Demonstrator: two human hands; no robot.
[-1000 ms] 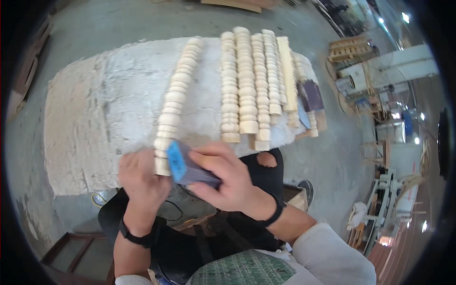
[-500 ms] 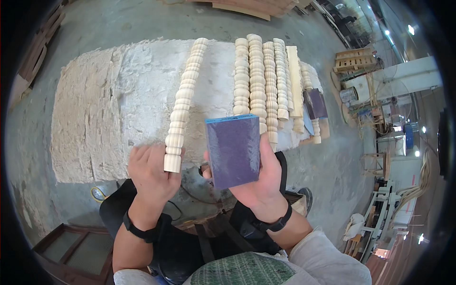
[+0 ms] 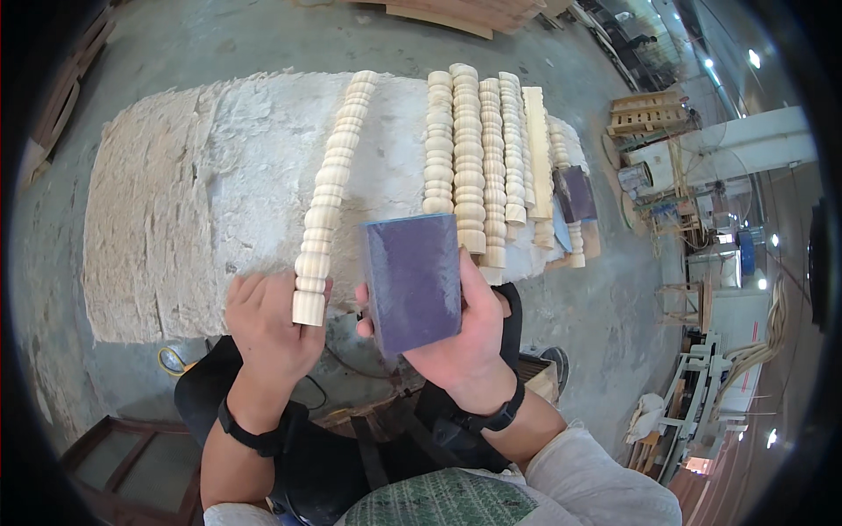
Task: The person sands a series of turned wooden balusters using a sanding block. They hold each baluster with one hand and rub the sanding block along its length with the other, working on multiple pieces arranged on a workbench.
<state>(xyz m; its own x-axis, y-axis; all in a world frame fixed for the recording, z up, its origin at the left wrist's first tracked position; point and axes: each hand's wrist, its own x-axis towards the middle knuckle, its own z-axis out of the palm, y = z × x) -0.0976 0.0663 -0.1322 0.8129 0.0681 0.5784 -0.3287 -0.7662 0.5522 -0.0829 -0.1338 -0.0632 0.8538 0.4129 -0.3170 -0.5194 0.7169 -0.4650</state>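
My left hand (image 3: 270, 329) is closed around the near end of a pale turned wooden spindle (image 3: 327, 195), its fingers partly hidden by the wood. The spindle's beaded length slants away over a padded, whitish work surface (image 3: 254, 167). A thick purple sanding block (image 3: 412, 285) with a blue edge rests in my right hand (image 3: 465, 351), gripped from below between thumb and fingers. Its broad worn face points up toward me, with pale dust along it. The block is just right of the spindle's near end, apart from it.
Several more turned spindles (image 3: 469, 158) lie side by side on the right of the padded surface. Beyond them is another purple block (image 3: 576, 195). A brown framed panel (image 3: 132, 465) stands at lower left, and a wooden pallet (image 3: 647, 112) is at far right.
The sanding block and my right hand have shifted slightly left, toward the spindle. The whole view has moved a little; my left hand keeps its hold on the spindle.
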